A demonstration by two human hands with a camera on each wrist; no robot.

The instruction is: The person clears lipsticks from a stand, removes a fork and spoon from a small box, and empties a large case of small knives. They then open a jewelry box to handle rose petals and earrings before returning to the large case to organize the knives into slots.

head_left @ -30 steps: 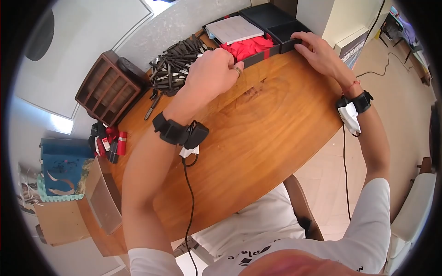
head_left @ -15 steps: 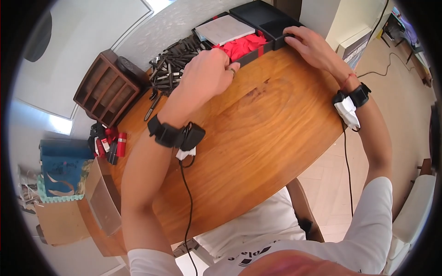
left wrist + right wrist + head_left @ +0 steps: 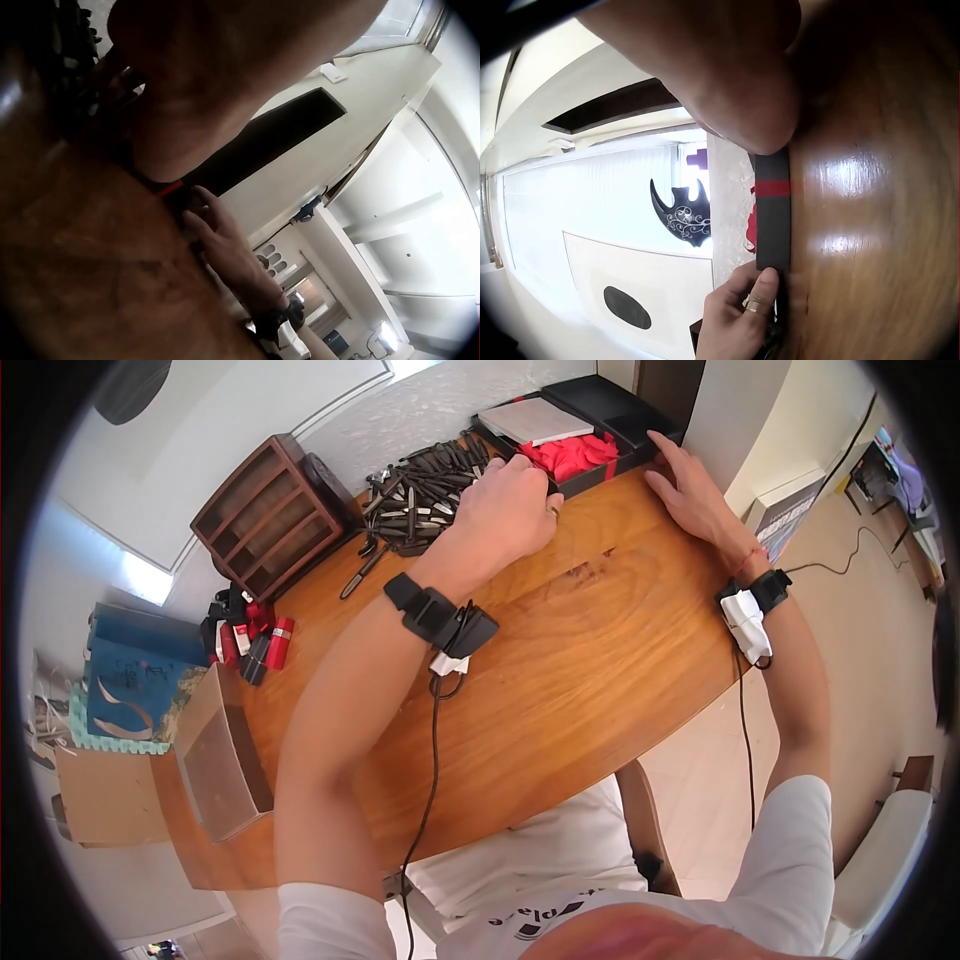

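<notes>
A black box (image 3: 600, 477) with a red ribbon band stands at the back of the table, filled with red crumpled paper (image 3: 575, 455). On its left part lies a flat pale slab (image 3: 540, 422). My left hand (image 3: 505, 510) holds the box's near left corner; in the right wrist view its thumb (image 3: 767, 279) lies at the end of the box wall. At the box's right end, my right hand (image 3: 690, 490) has its index finger stretched out and its thumb spread apart. A pile of dark pen-like pieces (image 3: 420, 495) lies left of the box, partly behind my left hand.
A brown wooden compartment rack (image 3: 270, 515) stands at the back left, with red and black small items (image 3: 255, 635) below it. A clear-sided box (image 3: 225, 760) sits at the left edge. Thin cables hang from both wrists. A wall and pillar (image 3: 750, 420) border the table's back right.
The box first shifted slightly left toward the dark pile. My right fingers have loosened and straightened at the box's right end. My left hand stays at its corner; the head view has turned.
</notes>
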